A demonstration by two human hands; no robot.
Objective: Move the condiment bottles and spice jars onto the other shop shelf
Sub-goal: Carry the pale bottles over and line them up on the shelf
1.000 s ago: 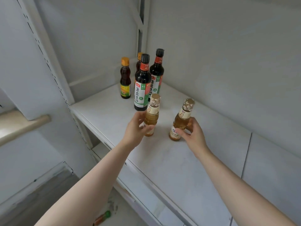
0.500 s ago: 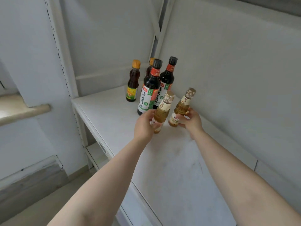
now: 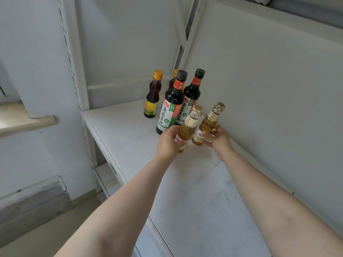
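STEP: placing two amber bottles on shelf | LEFT: left hand grips left amber bottle | RIGHT: right hand grips right amber bottle, both beside the dark soy bottles | NEXT: probably set both bases flat, then release

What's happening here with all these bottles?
A person is stocking a white metal shelf. The left hand grips one small amber bottle, and the right hand grips a matching second amber bottle, both tilted, low over the shelf. Behind them stand two tall dark soy sauce bottles and two small brown orange-capped bottles.
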